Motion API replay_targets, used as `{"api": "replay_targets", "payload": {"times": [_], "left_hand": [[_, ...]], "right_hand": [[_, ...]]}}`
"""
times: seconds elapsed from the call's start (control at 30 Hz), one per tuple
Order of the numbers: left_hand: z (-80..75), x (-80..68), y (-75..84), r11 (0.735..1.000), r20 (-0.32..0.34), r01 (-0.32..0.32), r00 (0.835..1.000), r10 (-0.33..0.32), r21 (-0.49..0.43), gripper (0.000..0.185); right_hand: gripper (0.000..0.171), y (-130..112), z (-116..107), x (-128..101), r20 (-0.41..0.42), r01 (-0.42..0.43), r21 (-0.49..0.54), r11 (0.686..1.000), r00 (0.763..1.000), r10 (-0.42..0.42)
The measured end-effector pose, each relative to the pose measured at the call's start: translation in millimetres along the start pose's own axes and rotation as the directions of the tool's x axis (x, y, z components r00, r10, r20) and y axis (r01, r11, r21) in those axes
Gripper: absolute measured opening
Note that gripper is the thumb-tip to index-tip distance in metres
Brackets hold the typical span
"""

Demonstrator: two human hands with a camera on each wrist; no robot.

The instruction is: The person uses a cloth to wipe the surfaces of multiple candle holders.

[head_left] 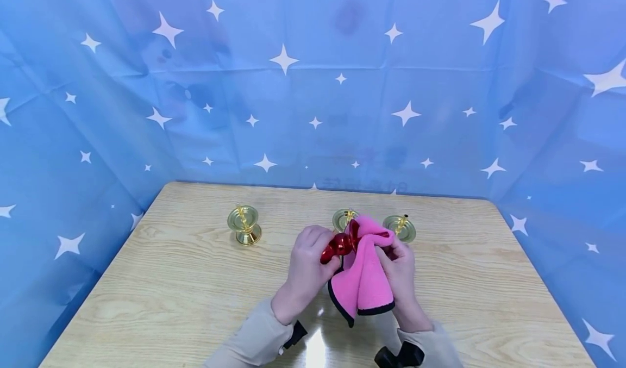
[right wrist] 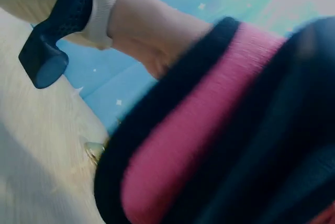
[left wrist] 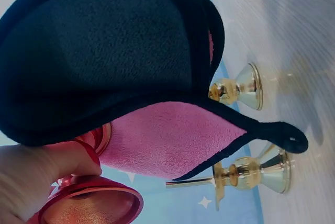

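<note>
A red holder is held above the surface, near its middle, gripped by the left hand. The right hand grasps a pink cloth pressed against it. 3 gold holders stand behind: 1 far left, 2 just beyond the hands.

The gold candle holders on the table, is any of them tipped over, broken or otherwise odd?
Nothing stands out. The left gold holder stands upright and apart. The middle one and the right one also look upright, though the pink cloth and both hands partly hide them. No damage shows.
</note>
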State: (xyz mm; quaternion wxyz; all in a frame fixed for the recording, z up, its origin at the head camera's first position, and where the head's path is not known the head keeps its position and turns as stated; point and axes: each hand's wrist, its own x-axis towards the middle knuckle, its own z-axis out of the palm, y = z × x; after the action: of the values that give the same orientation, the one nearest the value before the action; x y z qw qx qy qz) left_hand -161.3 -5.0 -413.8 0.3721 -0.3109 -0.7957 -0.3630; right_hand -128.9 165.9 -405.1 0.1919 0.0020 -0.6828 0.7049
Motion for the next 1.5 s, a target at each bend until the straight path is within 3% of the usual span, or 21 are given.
{"api": "replay_targets", "payload": {"times": [0.47,0.87,1.07,1.2,1.33,1.5], "left_hand": [[0.4,-4.5,-6.5,0.999,0.021,0.031,0.999,-0.03,-0.029,0.032],[-2.2,-7.8,-14.4,0.998,0.012,0.059,0.998,-0.059,-0.035,0.036],[-5.2,-9.5,-19.5,0.992,-0.02,0.109,0.994,-0.111,-0.062,0.035],[-4.4,-5.0,-15.7,0.991,-0.026,0.103,0.994,-0.105,-0.083,0.034],[-2.3,-0.9,-10.3,0.992,-0.019,0.093,0.995,-0.095,-0.08,0.033],[-0.6,-0.8,-7.0,0.996,0.004,0.071,0.997,-0.071,-0.047,0.032]], "right_hand": [[0.032,-5,5,3,-0.053,-0.117,0.07,0.991,0.991,0.121],[0.029,-12,-4,7,-0.158,-0.106,0.241,0.965,0.976,0.147],[0.033,-6,-8,9,-0.106,-0.099,0.282,0.954,0.985,0.133],[0.038,2,-3,5,-0.016,-0.093,0.26,0.961,0.995,0.101],[0.036,4,2,6,0.052,-0.044,0.125,0.991,0.998,0.038],[0.032,1,2,8,0.048,-0.074,0.02,0.997,0.996,0.073]]}}
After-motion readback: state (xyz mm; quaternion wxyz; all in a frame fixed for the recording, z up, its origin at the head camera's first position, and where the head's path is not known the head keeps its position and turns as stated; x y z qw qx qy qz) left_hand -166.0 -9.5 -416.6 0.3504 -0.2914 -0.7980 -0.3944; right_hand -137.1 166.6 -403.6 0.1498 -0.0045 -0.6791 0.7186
